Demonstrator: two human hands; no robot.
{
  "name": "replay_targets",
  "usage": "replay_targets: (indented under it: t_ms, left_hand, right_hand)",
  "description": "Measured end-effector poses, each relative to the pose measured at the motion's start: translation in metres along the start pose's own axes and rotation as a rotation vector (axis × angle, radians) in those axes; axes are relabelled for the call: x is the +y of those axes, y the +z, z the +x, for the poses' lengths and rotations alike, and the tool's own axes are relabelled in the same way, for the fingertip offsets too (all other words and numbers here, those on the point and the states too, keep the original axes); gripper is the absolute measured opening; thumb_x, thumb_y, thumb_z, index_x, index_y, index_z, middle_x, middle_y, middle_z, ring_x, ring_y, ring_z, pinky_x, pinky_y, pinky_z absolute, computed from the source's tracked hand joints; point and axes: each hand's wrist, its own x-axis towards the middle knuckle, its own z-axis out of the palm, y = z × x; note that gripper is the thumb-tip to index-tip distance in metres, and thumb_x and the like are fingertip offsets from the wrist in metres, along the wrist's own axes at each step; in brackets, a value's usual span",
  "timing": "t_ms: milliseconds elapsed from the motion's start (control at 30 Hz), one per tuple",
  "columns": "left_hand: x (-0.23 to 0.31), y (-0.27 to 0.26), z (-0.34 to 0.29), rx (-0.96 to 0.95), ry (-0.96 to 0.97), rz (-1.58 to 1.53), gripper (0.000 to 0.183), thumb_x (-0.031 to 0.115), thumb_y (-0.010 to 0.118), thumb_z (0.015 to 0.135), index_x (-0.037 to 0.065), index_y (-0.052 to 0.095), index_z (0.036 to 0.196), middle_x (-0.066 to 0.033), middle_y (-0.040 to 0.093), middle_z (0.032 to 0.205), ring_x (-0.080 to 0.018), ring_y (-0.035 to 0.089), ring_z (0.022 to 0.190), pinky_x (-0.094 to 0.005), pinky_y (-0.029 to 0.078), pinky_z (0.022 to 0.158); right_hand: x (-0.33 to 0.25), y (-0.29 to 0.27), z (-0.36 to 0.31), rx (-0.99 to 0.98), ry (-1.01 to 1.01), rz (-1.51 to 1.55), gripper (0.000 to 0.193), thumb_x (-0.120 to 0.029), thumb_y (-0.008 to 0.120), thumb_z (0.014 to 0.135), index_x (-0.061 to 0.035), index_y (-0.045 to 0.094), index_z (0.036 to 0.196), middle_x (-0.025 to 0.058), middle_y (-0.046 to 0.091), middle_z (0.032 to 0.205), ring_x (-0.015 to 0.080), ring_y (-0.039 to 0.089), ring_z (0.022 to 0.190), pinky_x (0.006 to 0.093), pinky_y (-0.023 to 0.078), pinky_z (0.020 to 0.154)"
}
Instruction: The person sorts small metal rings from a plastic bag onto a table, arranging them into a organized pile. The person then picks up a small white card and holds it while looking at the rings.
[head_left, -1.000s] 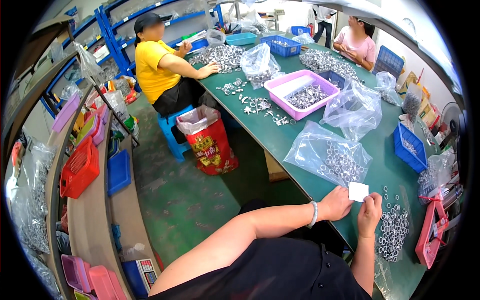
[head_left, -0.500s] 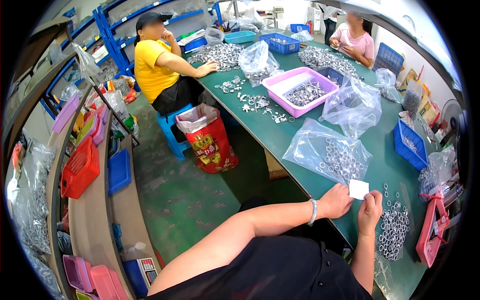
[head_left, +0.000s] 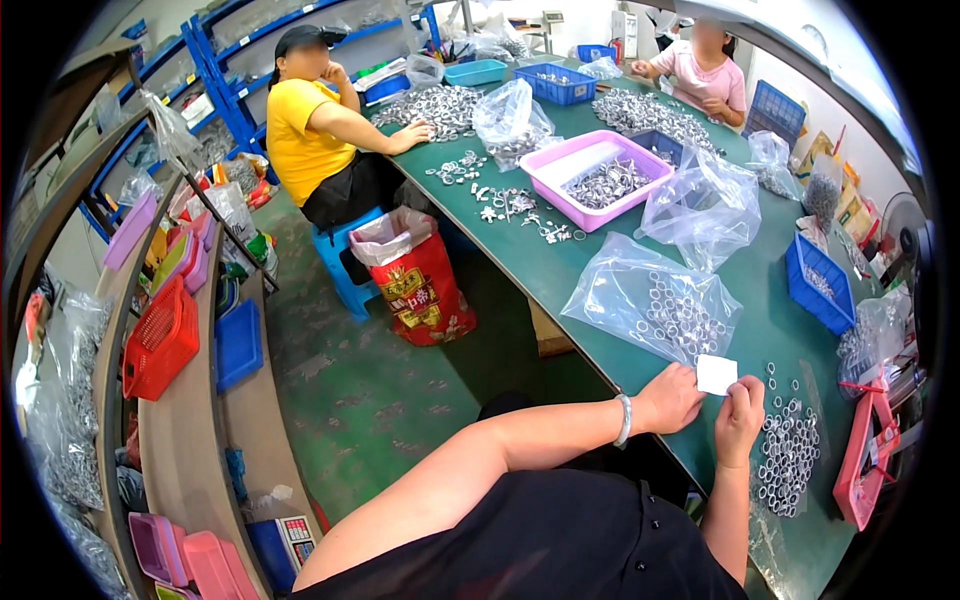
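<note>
A small blank white paper slip point(head_left: 717, 375) is held up over the near edge of the green table. My right hand point(head_left: 739, 418) pinches its lower right corner between thumb and fingers. At its left edge my left hand point(head_left: 671, 399), a pale bangle on the wrist, has its fingers closed on the slip. Just beyond the slip lies a clear plastic bag point(head_left: 610, 293), with many silver rings point(head_left: 683, 312) in it. To the right of my right hand, a heap of silver rings point(head_left: 789, 455) is spread on the table.
A pink tray point(head_left: 540, 180) of metal pieces stands farther up the table point(head_left: 490, 240). Blue baskets point(head_left: 822, 287) and a pink-red tray point(head_left: 862, 480) line the right side. A person in yellow point(head_left: 310, 140) sits at the left, another in pink point(head_left: 705, 75) at the far end.
My hands and the paper slip stay almost in place, with only a slight shift of the view. At the far end, the person in pink has moved one hand out toward the left.
</note>
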Motion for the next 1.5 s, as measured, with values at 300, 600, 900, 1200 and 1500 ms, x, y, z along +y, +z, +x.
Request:
replay_targets:
  t_ms: [300,600,900,1200,1500]
  left_hand:
    - [0.003,-0.006,0.003,0.078,0.117,-0.051,0.036,0.034,0.062,0.080,0.004,0.059,0.099,-0.0130,0.058,0.096,-0.0308,0.054,0.092,-0.0403,0.040,0.082]
    - [-0.013,-0.013,-0.006,0.048,-0.440,-0.997,0.022,0.018,0.051,0.093,0.001,0.061,0.084,0.0004,0.055,0.068,-0.0062,0.049,0.064,-0.0226,0.042,0.060]
    - [-0.029,-0.016,-0.006,0.076,-0.599,-1.201,0.014,0.015,0.055,0.092,0.005,0.059,0.083,0.0021,0.057,0.073,-0.0063,0.052,0.066,-0.0215,0.044,0.064]
    - [-0.034,-0.017,-0.004,0.070,-0.597,-1.303,0.011,0.015,0.055,0.092,0.006,0.057,0.086,0.0007,0.055,0.075,-0.0094,0.053,0.066,-0.0235,0.044,0.064]
    - [-0.045,-0.016,-0.004,0.099,-0.653,-1.416,0.014,0.014,0.055,0.092,0.004,0.060,0.100,-0.0019,0.061,0.080,-0.0113,0.055,0.067,-0.0243,0.046,0.062]
  right_hand:
    - [0.005,0.000,-0.002,0.031,-0.014,0.023,0.016,0.011,0.057,0.070,0.0001,0.054,0.082,0.0155,0.054,0.091,0.0320,0.057,0.074,0.0371,0.047,0.061]
    - [-0.010,-0.006,0.007,0.063,-0.041,0.016,0.015,0.011,0.058,0.067,0.0004,0.055,0.078,0.0145,0.056,0.089,0.0293,0.058,0.072,0.0345,0.047,0.059]
    - [-0.023,-0.032,0.010,-0.046,-0.024,-0.023,0.032,0.008,0.059,0.068,-0.0024,0.055,0.099,0.0192,0.052,0.112,0.0355,0.056,0.097,0.0381,0.047,0.080]
    - [0.011,-0.059,-0.032,-0.365,0.241,-0.103,0.023,-0.005,0.064,0.074,-0.0020,0.057,0.096,0.0148,0.059,0.087,0.0338,0.056,0.084,0.0427,0.044,0.073]
    - [0.001,-0.066,-0.031,-0.310,0.261,-0.105,0.028,-0.007,0.060,0.077,-0.0032,0.058,0.104,0.0169,0.061,0.081,0.0368,0.058,0.080,0.0461,0.045,0.071]
